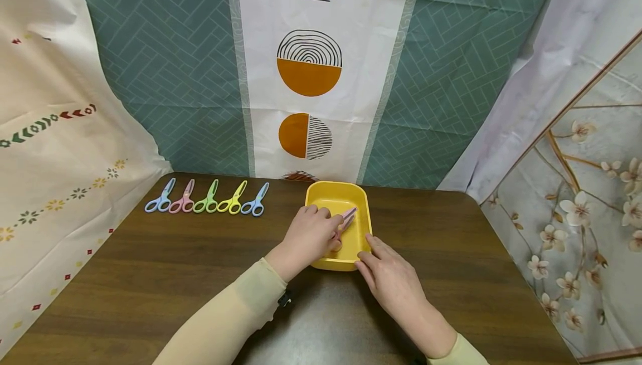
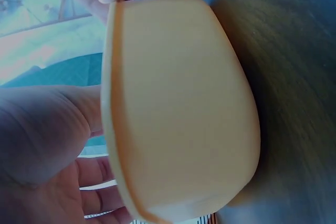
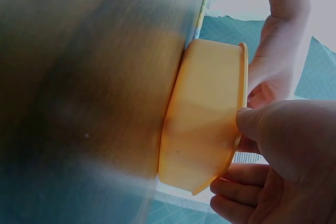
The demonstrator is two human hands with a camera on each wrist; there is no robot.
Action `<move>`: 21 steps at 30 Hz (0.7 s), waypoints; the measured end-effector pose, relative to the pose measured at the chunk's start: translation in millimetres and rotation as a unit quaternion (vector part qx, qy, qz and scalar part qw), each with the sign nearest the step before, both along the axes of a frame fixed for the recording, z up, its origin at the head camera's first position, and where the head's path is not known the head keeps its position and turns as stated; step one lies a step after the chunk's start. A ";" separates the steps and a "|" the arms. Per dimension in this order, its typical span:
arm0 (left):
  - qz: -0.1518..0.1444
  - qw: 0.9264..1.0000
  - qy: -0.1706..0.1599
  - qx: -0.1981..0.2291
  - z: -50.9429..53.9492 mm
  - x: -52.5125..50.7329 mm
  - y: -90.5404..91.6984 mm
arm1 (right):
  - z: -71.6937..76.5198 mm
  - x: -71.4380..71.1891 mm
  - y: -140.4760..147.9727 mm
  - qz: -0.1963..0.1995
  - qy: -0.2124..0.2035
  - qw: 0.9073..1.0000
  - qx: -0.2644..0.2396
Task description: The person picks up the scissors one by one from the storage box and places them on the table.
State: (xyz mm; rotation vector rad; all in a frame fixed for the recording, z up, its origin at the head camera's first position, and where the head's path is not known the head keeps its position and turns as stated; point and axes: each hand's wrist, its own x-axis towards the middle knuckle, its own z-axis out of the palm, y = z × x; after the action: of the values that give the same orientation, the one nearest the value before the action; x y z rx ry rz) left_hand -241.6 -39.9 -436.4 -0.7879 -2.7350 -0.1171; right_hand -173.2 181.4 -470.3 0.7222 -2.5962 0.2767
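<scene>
A yellow tray (image 1: 370, 217) stands on the table, its outer wall (image 2: 184, 108) filling the left wrist view. My left hand (image 1: 312, 235) reaches over its near left side and holds pink scissors (image 1: 349, 217) inside, blades pointing to the far right. The handles are mostly covered by that hand, and the wall hides the scissors from both wrist views. At the tray's near right side, my right hand (image 1: 393, 276) pinches the rim. In the right wrist view its thumb (image 3: 249, 121) lies against the outside, with a finger behind the rim.
In a row at the table's back left lie blue scissors (image 1: 161, 198), pink scissors (image 1: 183, 199), green scissors (image 1: 207, 200), yellow scissors (image 1: 233, 200) and another blue pair (image 1: 256, 202). A patterned curtain (image 1: 311, 75) hangs behind the table (image 1: 200, 264), with cloths at both sides.
</scene>
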 end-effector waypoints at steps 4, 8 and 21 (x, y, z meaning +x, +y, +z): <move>-0.008 0.999 0.033 0.020 1.1 6.7 -6.2 | 0.2 0.0 -0.3 -0.003 -0.002 1.000 0.001; -0.017 0.997 0.068 0.034 2.7 13.1 -11.6 | -0.1 -0.2 -0.2 -0.003 -0.002 1.000 0.001; -0.031 0.992 0.115 0.045 6.9 29.4 -28.2 | -0.1 -0.5 0.0 -0.001 -0.003 1.000 -0.004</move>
State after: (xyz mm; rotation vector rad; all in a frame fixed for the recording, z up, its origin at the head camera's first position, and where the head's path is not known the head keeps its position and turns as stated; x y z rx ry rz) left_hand -212.1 -68.2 -429.6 -0.8079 -2.4722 -0.1508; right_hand -173.7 181.4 -470.4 0.7176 -2.5994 0.2888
